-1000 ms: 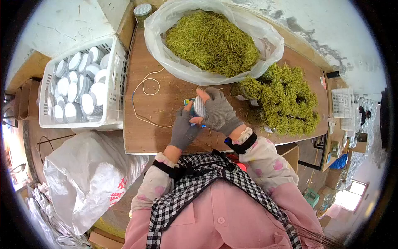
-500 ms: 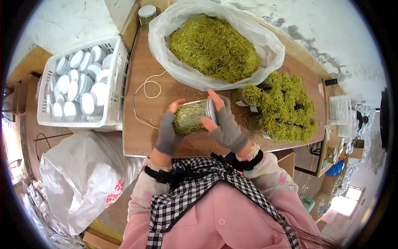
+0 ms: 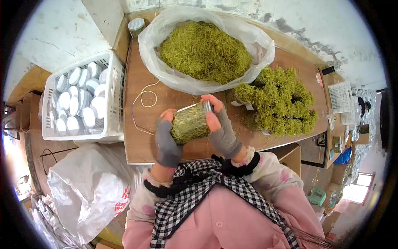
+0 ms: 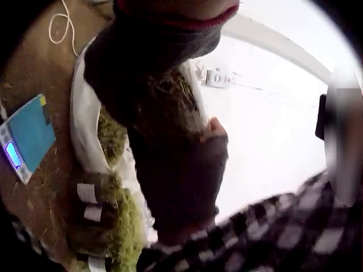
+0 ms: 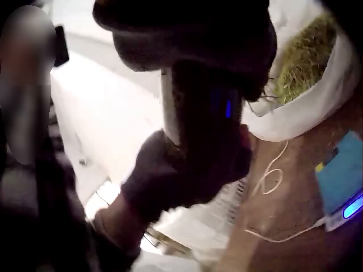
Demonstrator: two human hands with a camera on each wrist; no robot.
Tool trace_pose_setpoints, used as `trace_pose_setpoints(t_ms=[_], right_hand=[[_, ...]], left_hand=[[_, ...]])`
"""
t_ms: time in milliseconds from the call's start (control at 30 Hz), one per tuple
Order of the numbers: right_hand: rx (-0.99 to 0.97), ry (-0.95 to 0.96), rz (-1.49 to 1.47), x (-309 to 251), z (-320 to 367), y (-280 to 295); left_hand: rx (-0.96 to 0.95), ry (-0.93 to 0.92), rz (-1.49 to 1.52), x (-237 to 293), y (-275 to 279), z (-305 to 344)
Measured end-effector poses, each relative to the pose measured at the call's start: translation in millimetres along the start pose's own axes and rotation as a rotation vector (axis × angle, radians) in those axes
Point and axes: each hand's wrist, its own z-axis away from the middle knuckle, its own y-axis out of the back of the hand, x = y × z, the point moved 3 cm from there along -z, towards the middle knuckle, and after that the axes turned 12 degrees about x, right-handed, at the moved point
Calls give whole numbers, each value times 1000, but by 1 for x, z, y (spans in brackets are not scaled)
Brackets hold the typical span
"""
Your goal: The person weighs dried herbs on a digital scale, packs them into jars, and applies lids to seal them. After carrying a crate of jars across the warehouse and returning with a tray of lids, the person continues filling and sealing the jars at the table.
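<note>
Both my hands, in grey fingerless gloves, hold a clear jar (image 3: pixel 190 123) packed with green dried strands, tilted on its side above the table. My left hand (image 3: pixel 168 143) grips its base end. The thumb and fingers of my right hand (image 3: pixel 224 130) are curled round the silvery lid (image 3: pixel 208 107) at the other end. In both wrist views the gloves and jar are dark. Below the hands, the left wrist view shows a small blue-topped scale (image 4: pixel 33 136) with a lit display.
At the back stands a clear plastic bag (image 3: pixel 166 76) of dried strands. Several jars overflowing with green strands (image 3: pixel 286 106) stand to the right. A white basket (image 3: pixel 83 135) of lids is at left. A capped jar (image 3: pixel 137 25) and a thin cord (image 3: pixel 143 97) are on the table.
The right hand was over the lid with the jar end-on. Both hands then turned the jar sideways, its lid to the right, and still hold it. The head view has shifted slightly.
</note>
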Motion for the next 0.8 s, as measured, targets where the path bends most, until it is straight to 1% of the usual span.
trace_pose_setpoints(t_ms=[33, 67, 100, 167, 200, 233, 300, 333, 367, 433, 467, 500, 567, 600, 633, 667, 700, 733, 767, 800], right_hand=[[24, -169, -109, 3, -2, -2], [29, -436, -381, 5, 1, -3], [33, -436, -386, -6, -1, -1], [-41, -767, -609, -14, -6, 0], [-51, -700, -555, -5, -12, 1], [-46, -702, -559, 0, -11, 1], [55, 179, 134, -17, -15, 7], [-6, 365, 259, -41, -14, 8], [-15, 365, 251, -57, -17, 14], [-295, 763, 361, -79, -19, 17], [-212, 710, 260, -68, -19, 22], [53, 360, 103, -36, -21, 18], [-5, -625, -783, -2, -30, 9], [-9, -621, -780, -4, -33, 11], [-18, -673, -655, -5, -33, 13], [-21, -732, -534, -3, -27, 13], [-16, -742, -540, 2, -21, 13], [27, -516, -307, 6, -19, 17], [70, -286, -74, 4, -16, 21], [164, 155, 40, -14, -7, 14]], left_hand=[[68, -177, -57, 1, -4, 6], [90, -409, -308, 7, -8, 13], [87, -409, -314, 11, -10, 16], [-94, -733, -535, 26, -21, 26], [-123, -722, -573, 31, -27, 31], [-127, -719, -578, 32, -27, 29], [-144, -127, -184, 25, -22, 9], [-272, -42, -232, 23, -18, 2], [-262, -46, -231, 24, -12, -1], [-232, 399, 113, 32, -21, 2], [-224, 223, -44, 40, -28, 9], [-219, 228, -39, 42, -43, 19], [-128, -1078, -943, 66, -75, 45], [-179, -940, -845, 57, -71, 37], [-176, -940, -847, 53, -67, 32], [-184, -863, -806, 50, -62, 26], [-194, -787, -762, 49, -58, 22], [-216, -521, -593, 46, -52, 16], [-219, -519, -592, 45, -49, 11], [-192, -293, -440, 38, -44, 5]])
